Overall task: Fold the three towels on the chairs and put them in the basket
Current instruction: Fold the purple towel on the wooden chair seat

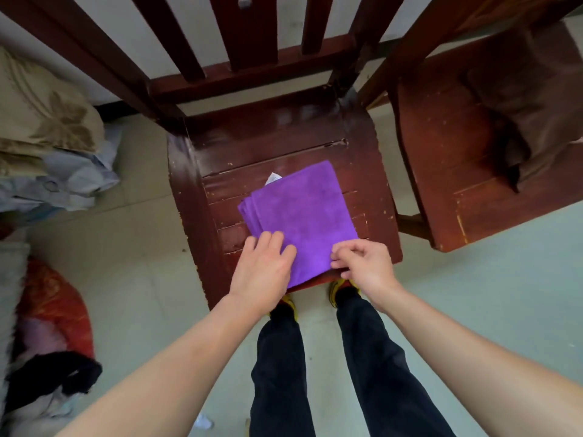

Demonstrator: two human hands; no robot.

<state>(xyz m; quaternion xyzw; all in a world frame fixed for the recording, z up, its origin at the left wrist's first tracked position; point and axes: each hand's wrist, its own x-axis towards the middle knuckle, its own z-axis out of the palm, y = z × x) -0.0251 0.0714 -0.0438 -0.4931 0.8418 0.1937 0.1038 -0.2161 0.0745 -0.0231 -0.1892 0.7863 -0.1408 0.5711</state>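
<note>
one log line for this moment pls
stage: purple towel folded on chair seat | left hand: flat on near-left corner | right hand: fingers pinching near-right corner

The purple towel point(303, 216) is one vivid, even shade, with a white tag point(273, 178). The near chair point(284, 146) and second chair point(441, 137) are dark reddish-brown, chipped pale. The brown towel point(530, 115) is dull. The bedding point(47, 115) is beige with tan flowers. The trousers point(378, 373) are black, the shoes point(339, 285) yellow, the floor point(473, 294) pale green.

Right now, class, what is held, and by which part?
The right hand pinches the purple towel at its near right corner; the left hand rests flat on it.
</note>
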